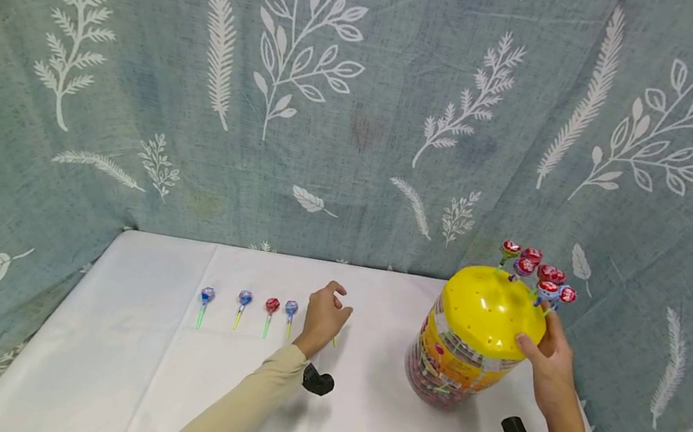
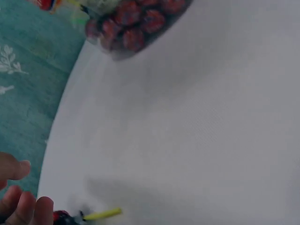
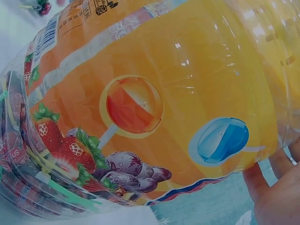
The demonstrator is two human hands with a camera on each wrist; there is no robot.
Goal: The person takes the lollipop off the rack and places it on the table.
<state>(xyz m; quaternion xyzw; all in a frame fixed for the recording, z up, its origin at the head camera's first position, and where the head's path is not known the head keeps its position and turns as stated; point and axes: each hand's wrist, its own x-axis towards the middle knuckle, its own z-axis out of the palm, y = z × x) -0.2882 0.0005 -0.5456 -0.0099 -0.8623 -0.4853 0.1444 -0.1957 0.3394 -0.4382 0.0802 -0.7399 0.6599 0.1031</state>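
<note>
Jar (image 1: pixel 453 358) held by right hand (image 1: pixel 555 360)

Jar: three o'clock from left hand (image 1: pixel 323 321); right hand curled round its yellow lid (image 1: pixel 487 301). Left hand: fingers loosely curved, holding nothing, near one lollipop (image 2: pixel 101 214). Four lollipops (image 1: pixel 272 305): nine o'clock.

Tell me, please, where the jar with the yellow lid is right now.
In the head view, the jar is at the right side of the white table; the right hand grips it near its yellow lid, beside several lollipops.
</note>
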